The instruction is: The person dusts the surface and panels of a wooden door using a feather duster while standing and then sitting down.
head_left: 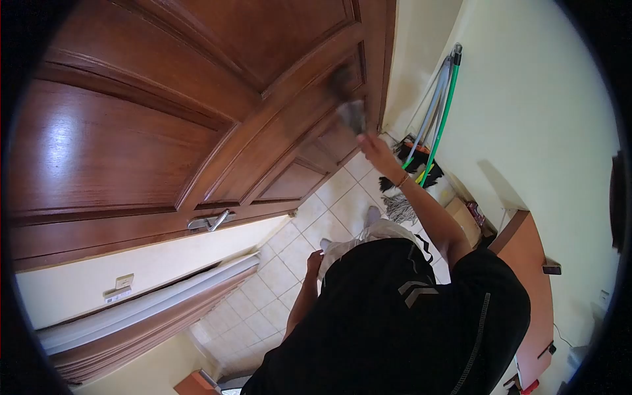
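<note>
My right hand (378, 155) is raised, its fingers closed round the handle of a duster-like tool (353, 116). Motion smears the tool's grey and dark head, so its exact kind is unclear. The head is at the panelled brown wooden door (118, 141); I cannot tell if it touches the surface. A metal lever handle (210, 221) sticks out from the door's edge. Down beside my thigh hangs my left hand (315, 262), close to the light trousers (339, 253). Its fingers are small and partly hidden.
Mops and brooms with green and grey poles (440, 112) lean in the corner. A cardboard box (464, 220) and a brown wooden cabinet (533, 263) stand along the right wall. A pinkish curtain (131, 339) hangs at lower left. Pale tiles (276, 276) cover the floor.
</note>
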`<action>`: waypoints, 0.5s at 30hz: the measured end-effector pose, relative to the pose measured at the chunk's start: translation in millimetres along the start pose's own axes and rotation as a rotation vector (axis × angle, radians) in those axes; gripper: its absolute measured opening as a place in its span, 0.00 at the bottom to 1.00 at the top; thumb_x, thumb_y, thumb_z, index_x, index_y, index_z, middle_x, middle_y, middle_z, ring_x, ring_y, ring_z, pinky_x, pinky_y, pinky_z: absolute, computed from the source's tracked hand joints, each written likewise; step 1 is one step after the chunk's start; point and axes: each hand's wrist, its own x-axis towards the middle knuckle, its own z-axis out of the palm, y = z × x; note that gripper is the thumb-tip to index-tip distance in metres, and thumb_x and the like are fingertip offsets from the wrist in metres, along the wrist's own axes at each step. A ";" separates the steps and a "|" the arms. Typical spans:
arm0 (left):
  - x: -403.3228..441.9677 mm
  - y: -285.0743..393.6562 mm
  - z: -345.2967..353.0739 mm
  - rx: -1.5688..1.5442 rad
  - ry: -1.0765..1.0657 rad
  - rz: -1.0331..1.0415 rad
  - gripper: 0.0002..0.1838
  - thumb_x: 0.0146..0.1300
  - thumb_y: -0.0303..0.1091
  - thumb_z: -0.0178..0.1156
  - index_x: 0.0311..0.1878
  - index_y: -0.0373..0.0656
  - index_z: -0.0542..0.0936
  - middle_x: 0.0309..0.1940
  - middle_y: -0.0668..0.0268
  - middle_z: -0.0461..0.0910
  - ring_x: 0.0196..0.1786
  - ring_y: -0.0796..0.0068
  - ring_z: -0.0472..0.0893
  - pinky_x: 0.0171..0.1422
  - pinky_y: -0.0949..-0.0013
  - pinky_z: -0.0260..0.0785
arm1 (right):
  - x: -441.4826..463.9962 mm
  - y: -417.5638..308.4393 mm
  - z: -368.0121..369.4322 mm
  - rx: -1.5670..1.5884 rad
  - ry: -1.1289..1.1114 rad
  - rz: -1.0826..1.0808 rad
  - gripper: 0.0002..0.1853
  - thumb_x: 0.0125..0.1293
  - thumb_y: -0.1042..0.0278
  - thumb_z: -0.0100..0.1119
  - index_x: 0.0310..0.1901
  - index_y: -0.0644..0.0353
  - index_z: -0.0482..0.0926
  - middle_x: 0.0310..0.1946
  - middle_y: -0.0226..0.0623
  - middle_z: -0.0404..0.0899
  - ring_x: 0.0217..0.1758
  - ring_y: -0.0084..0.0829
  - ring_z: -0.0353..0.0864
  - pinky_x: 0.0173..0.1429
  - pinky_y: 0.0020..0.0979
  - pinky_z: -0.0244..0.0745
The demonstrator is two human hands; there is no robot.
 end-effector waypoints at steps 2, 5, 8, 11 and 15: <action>-2.0 -0.3 -2.2 0.067 -0.005 -0.015 0.20 0.71 0.43 0.60 0.61 0.46 0.85 0.58 0.58 0.86 0.57 0.62 0.86 0.63 0.61 0.79 | -8.1 15.6 10.3 -0.550 -0.078 -0.385 0.19 0.82 0.48 0.51 0.46 0.60 0.74 0.33 0.38 0.81 0.31 0.38 0.81 0.36 0.42 0.75; -8.8 19.8 -13.2 -0.183 -0.036 -0.295 0.20 0.72 0.41 0.59 0.61 0.44 0.84 0.57 0.56 0.86 0.57 0.65 0.86 0.61 0.63 0.79 | 3.1 15.5 23.9 -0.482 0.108 -0.549 0.19 0.82 0.52 0.50 0.49 0.64 0.73 0.37 0.52 0.83 0.39 0.56 0.83 0.46 0.53 0.75; -25.4 27.3 -18.0 -0.598 0.038 -0.466 0.19 0.72 0.39 0.58 0.61 0.44 0.85 0.58 0.56 0.86 0.58 0.66 0.85 0.62 0.65 0.78 | 39.0 43.4 46.8 -0.078 0.357 -0.221 0.19 0.79 0.55 0.54 0.54 0.67 0.74 0.41 0.57 0.83 0.46 0.58 0.83 0.50 0.53 0.75; -35.9 25.3 -17.0 -0.549 0.054 -0.395 0.19 0.72 0.36 0.56 0.61 0.42 0.85 0.57 0.56 0.86 0.59 0.66 0.85 0.62 0.66 0.78 | 58.6 24.8 51.7 0.022 0.121 0.132 0.19 0.77 0.60 0.56 0.57 0.69 0.74 0.45 0.60 0.82 0.54 0.61 0.80 0.57 0.56 0.73; -41.6 26.2 -23.4 -0.115 -0.001 -0.215 0.20 0.72 0.31 0.53 0.62 0.40 0.84 0.54 0.57 0.86 0.57 0.66 0.85 0.61 0.65 0.78 | 62.6 48.4 72.2 -0.594 0.076 -0.480 0.11 0.71 0.70 0.57 0.51 0.64 0.76 0.40 0.58 0.81 0.45 0.62 0.81 0.49 0.55 0.76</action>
